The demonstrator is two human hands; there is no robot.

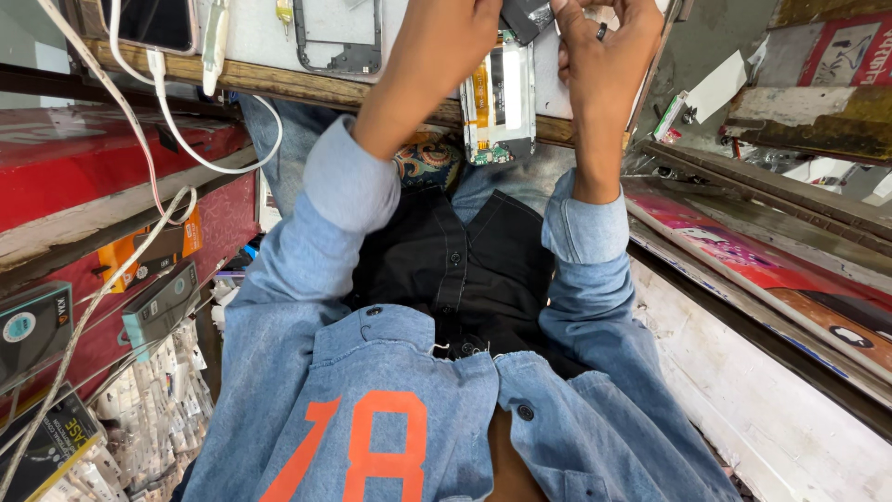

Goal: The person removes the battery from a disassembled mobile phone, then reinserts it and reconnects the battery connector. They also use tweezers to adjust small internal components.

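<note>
Pinching a dark part (pixel 526 17) between both hands: left hand (pixel 455 28), right hand (pixel 604 46), just above an opened phone (pixel 500 102) lying on the wooden bench edge (pixel 279 84).

Light denim jacket (pixel 390 409), orange printed figures, cuffs rolled; black buttoned shirt (pixel 474 270) beneath; dark ring (pixel 601 32) on right hand (pixel 604 56).

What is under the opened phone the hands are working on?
The opened phone lies on a pale board with a wooden edge, its lower end sticking out over the person's jeans. The left hand and right hand cover its top end, so that part stays hidden.
</note>
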